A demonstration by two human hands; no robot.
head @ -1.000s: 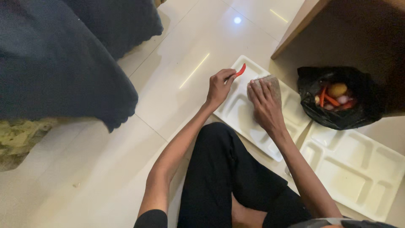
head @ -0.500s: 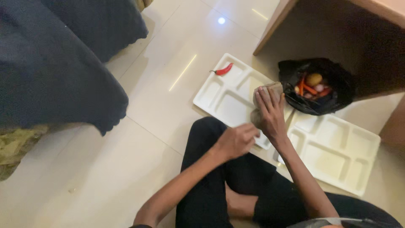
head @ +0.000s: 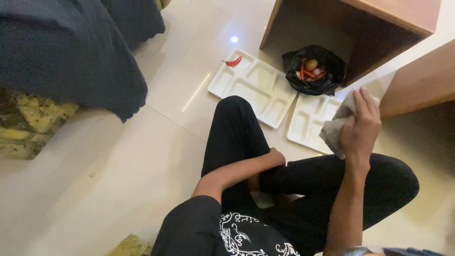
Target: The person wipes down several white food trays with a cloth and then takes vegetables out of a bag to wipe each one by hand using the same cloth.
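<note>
Dark blue fabric (head: 71, 52), a blanket or bedspread with a scalloped edge, hangs over the upper left and hides most of what it lies on; only a yellowish patterned cushion or mattress (head: 33, 123) shows beneath it. Glossy cream floor tiles (head: 118, 180) fill the middle, with a bright spot of lamp glare near the top.

A red chilli (head: 233, 61) lies at the far corner of a white compartment tray (head: 253, 87) on the floor. The person's black-trousered leg (head: 237, 137) covers that tray's near edge. The left hand (head: 275, 156) rests low between the crossed legs, its fingers tucked out of sight (whether they are curled or holding anything cannot be told).

Beyond the tray sits a black plastic bag (head: 310, 71), open at the top, with a potato, carrot pieces and something pink inside, though the contents are too small to sort out fully. It sits in the shadowed opening of a wooden desk (head: 379, 28), whose top is cut off by the frame.

A second white tray (head: 310, 124) lies right of the first, partly blocked by the raised right hand (head: 362, 128). Its fingers are closed around a crumpled grey cloth (head: 334, 130), held in the air above that tray.
</note>
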